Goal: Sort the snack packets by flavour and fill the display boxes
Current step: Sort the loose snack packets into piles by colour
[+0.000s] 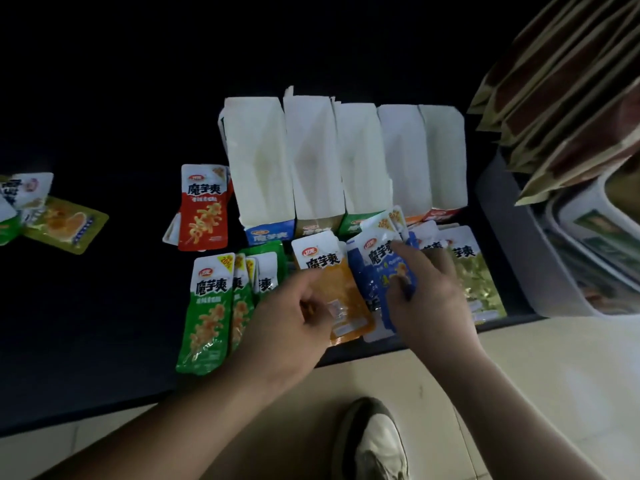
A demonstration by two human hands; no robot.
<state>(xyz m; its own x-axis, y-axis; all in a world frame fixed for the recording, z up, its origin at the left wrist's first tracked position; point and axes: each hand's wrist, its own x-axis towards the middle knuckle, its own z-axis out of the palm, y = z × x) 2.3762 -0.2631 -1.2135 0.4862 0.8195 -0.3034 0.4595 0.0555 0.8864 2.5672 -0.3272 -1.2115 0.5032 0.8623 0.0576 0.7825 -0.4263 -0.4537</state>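
Several white display boxes (313, 157) stand in a row on a dark table, their insides showing no packets. In front of them lie sorted piles: red packets (204, 207), green packets (211, 310), an orange packet (332, 271), blue packets (372, 271) and yellow-green packets (476, 275). My left hand (294, 317) pinches the lower part of the orange packet. My right hand (427, 289) grips a blue packet (398, 268) by its right side, fingers on top of it.
A few loose packets (52, 216) lie at the far left of the table. A grey bin (540, 244) with trays stands at the right, brown pouches (561, 84) hanging above it. The table edge runs just below the piles; my shoe (375, 441) is on the floor.
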